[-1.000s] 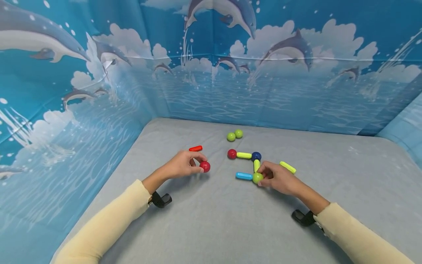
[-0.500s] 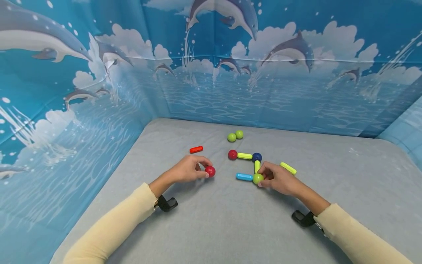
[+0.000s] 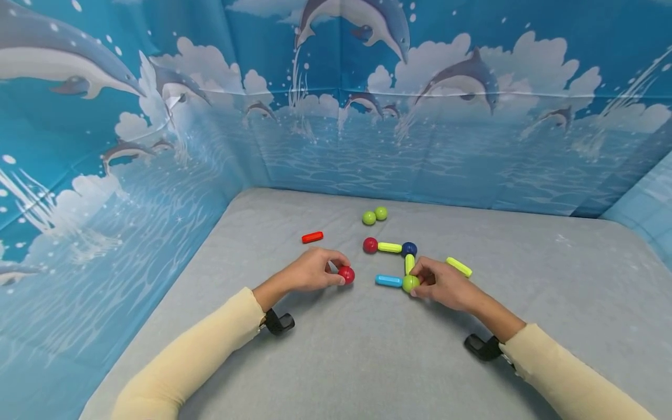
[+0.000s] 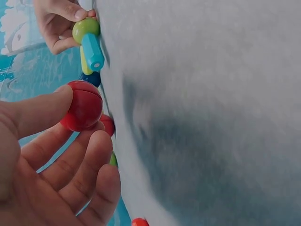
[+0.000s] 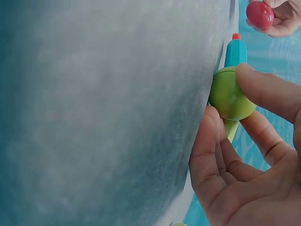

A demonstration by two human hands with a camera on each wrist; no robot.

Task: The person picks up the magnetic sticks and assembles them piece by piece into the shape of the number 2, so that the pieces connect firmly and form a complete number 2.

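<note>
Between thumb and fingers, my left hand [image 3: 314, 270] pinches a red ball [image 4: 83, 106], which is left of the blue rod [image 3: 389, 281] with a gap between them. My right hand [image 3: 446, 284] pinches a green ball [image 5: 230, 94] at the near corner of a joined chain. From that green ball the blue rod points left, and a yellow-green rod [image 3: 409, 264] runs back to a dark blue ball [image 3: 409, 249]. Another yellow-green rod [image 3: 389, 247] links the dark blue ball to a second red ball [image 3: 370, 245].
Two green balls [image 3: 369, 217] sit together farther back on the grey cloth [image 3: 336, 361]. A red rod [image 3: 312, 237] lies behind my left hand, and a loose yellow-green rod [image 3: 459, 267] lies behind my right. A dolphin-print curtain [image 3: 336, 146] encloses the back and sides.
My left hand has carried the red ball rightward and slightly nearer, toward the blue rod's free end. The red rod is now fully uncovered. My right hand and the chain have stayed in place.
</note>
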